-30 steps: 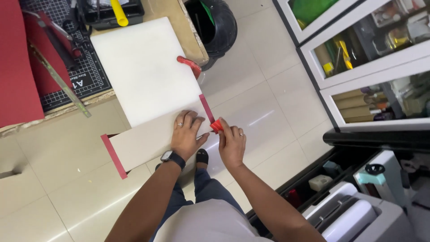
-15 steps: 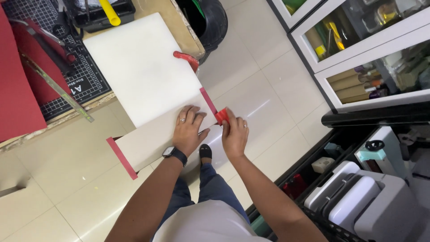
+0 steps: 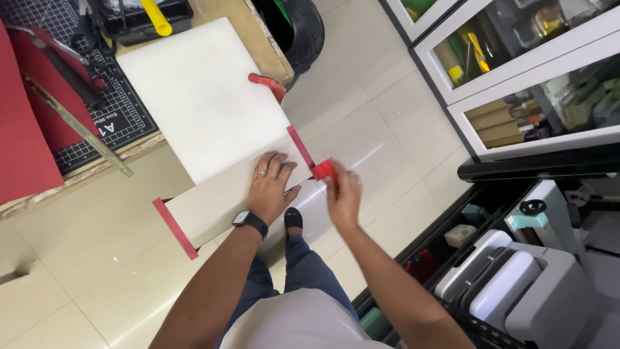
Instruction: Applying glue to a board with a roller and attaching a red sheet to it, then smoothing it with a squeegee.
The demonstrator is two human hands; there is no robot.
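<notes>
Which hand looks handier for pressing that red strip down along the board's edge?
Probably the right hand: it already pinches the red strip at its loose end. The left hand lies flat on the board, holding it down, and seems best kept there.

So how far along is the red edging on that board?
Done: red strip covers the left edge. In hand: left hand presses the board flat; right hand holds red tape at the right edge, where a strip is partly laid. The near edge looks bare.
</notes>
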